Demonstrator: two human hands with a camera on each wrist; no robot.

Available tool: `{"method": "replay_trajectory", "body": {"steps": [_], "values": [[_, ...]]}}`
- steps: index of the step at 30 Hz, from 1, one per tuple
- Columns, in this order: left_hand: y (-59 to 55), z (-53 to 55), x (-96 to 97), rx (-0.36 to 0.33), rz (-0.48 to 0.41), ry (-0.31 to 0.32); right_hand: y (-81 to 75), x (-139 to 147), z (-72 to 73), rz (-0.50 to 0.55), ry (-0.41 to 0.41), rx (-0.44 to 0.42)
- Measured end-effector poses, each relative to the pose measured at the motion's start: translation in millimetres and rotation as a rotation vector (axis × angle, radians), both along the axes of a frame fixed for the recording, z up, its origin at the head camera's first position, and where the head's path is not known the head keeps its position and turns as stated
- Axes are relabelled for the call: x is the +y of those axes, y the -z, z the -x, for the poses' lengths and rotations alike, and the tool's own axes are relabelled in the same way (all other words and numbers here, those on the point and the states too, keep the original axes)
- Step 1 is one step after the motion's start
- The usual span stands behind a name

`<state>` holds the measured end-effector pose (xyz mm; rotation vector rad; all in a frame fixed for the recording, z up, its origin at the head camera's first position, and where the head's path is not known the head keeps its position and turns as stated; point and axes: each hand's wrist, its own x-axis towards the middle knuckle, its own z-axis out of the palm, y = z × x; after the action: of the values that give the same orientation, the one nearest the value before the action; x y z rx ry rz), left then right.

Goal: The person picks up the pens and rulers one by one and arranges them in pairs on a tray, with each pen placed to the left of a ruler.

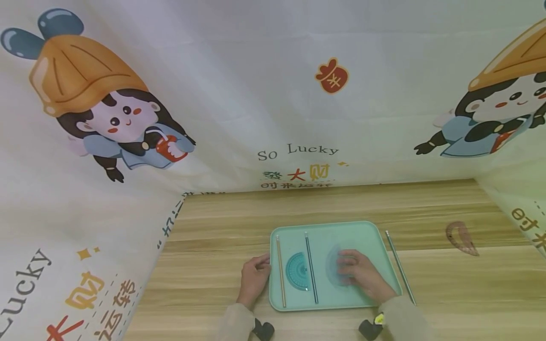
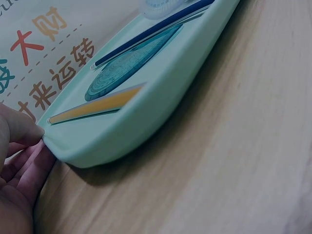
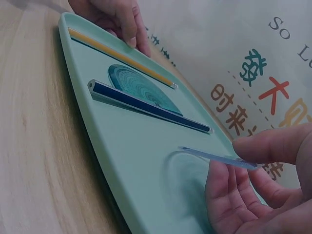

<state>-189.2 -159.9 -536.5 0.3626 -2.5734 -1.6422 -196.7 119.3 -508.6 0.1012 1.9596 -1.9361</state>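
Note:
A mint-green tray point(image 1: 341, 307) lies on the wooden table. At its left edge my left hand point(image 1: 254, 279) grips the rim, thumb on top and fingers below in the left wrist view. Over the tray's right part, my right hand point(image 1: 362, 273) pinches a clear bluish protractor point(image 3: 222, 159) between thumb and fingers. That protractor is tilted, its shadow falling on the tray below. On the tray, from the left, lie a yellow pencil point(image 1: 281, 274), a teal half-round protractor point(image 1: 297, 271) and a dark blue pencil point(image 1: 312, 268).
Just right of the tray, a dark greenish pencil point(image 1: 400, 266) lies slantwise on the table. Farther right is a pinkish clear protractor point(image 1: 462, 239). A white printed cloth point(image 1: 239, 109) hangs behind the table and along both sides.

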Motion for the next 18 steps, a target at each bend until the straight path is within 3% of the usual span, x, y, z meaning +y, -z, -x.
{"method": "replay_trajectory", "body": {"steps": [9, 18], "values": [[1.3, -0.5, -0.7, 0.007, -0.012, 0.001, 1.7, -13.8, -0.7, -0.059, 0.056, 0.018], [1.0, -0.6, 0.7, 0.011, -0.012, -0.008, -1.8, -24.4, -2.1, -0.482, 0.105, 0.202]]}}
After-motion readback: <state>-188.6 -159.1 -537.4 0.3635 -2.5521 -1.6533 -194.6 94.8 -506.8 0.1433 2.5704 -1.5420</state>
